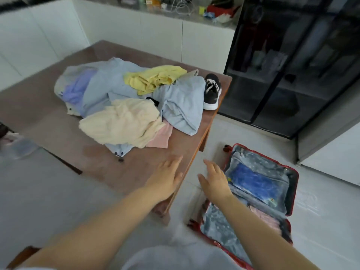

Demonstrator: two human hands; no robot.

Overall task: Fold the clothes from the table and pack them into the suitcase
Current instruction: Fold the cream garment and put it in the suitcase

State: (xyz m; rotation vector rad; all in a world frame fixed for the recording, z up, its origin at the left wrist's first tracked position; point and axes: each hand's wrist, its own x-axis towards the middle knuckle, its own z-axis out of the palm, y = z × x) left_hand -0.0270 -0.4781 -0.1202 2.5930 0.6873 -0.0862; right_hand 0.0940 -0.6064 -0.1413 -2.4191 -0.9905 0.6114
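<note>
Both hands are empty and reach forward with the fingers spread flat: the left hand (167,180) hovers over the near corner of the brown wooden tabletop (48,121), and the right hand (214,182) hangs just off that corner, above the floor and the edge of the open red hard-shell suitcase (292,191).

The task's clothes lie in a crumpled heap (132,100) toward the far side of the tabletop, well apart from both hands. A cream ribbed garment (120,123) sits on the heap's near side, with a pink piece (161,137) showing under it; pale blue shirts (179,106) run through the middle, a yellow top (153,78) lies on the far side, and a lilac item (78,88) is on the left. A black and white trainer (211,92) stands on the tabletop just right of the heap.

This looks like the reach for the next garment. The next move calls for carrying the hands farther to the heap, probably to the cream garment, pulling it free and spreading it on the bare tabletop in front of the heap.

The suitcase lies on the floor to the right of the tabletop. Its far half shows something blue behind a mesh or plastic cover; its near half holds something pinkish, but the right forearm crosses it, so I cannot tell how much is packed. The whole picture is blurred.
</note>
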